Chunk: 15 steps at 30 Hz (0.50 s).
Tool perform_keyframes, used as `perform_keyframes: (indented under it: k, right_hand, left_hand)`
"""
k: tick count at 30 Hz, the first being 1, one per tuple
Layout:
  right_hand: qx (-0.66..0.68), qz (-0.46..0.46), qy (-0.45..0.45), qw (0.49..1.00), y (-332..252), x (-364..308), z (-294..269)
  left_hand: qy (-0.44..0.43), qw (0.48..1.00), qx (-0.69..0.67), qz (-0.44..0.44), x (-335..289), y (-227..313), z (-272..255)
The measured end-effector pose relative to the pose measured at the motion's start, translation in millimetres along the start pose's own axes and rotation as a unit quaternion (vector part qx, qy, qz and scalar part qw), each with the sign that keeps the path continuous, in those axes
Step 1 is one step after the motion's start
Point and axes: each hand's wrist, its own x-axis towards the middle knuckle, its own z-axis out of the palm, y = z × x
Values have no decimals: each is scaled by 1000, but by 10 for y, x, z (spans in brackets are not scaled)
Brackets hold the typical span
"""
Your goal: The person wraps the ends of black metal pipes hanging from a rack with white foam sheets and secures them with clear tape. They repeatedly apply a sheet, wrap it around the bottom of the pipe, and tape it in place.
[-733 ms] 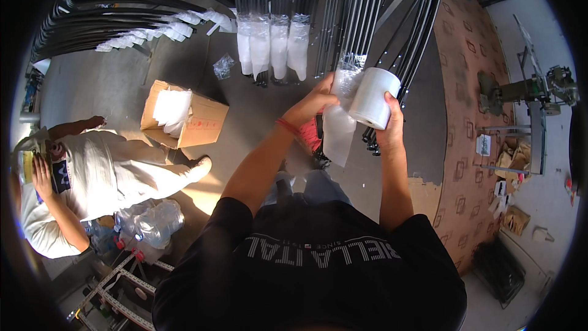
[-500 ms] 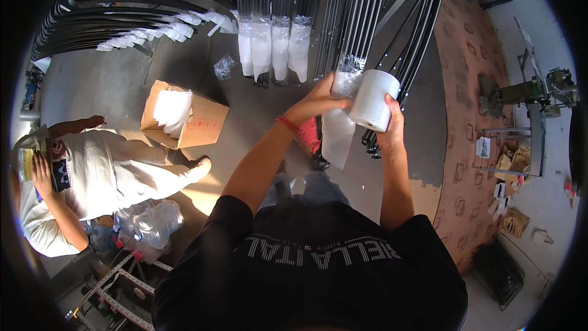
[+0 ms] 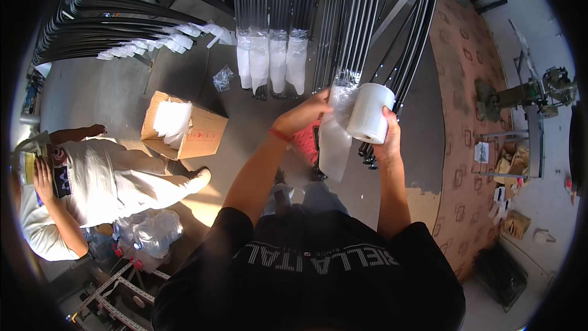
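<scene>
A roll of clear plastic film (image 3: pixel 372 113) is gripped in my right hand (image 3: pixel 388 133), its fingers wrapped about the side and lower end. Right beside the roll is a bundle of black rods (image 3: pixel 353 37). Shiny film (image 3: pixel 343 94) goes round the lower part of that bundle, over a white sheet (image 3: pixel 335 146) that hangs down in a point. My left hand (image 3: pixel 309 114), with a red band at the wrist, is at the left edge of the wrapped bundle. Its fingertips are smeared by motion, so their hold on the film cannot be made out.
Several rod bundles with white wrapped ends (image 3: pixel 260 64) hang ahead, left of my hands. More bent black rods (image 3: pixel 116 27) fill the far left. An open cardboard box (image 3: pixel 205 132) holds white sheets. A person (image 3: pixel 116 178) is at the left. Metalworking equipment (image 3: pixel 527 98) stands right.
My left hand has slid left from round the wrapped bundle to its edge. The roll and my right hand have shifted slightly down and left in the picture.
</scene>
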Motion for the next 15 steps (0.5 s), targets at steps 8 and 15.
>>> perform_keyframes:
  k: [8, 15]
  right_hand:
    - [42, -22, 19, 999, 135, 30, 81]
    - [204, 6, 19, 979, 244, 97, 3]
  left_hand:
    - [333, 905, 243, 105, 315, -197, 299]
    - [322, 909, 240, 113, 324, -231, 311]
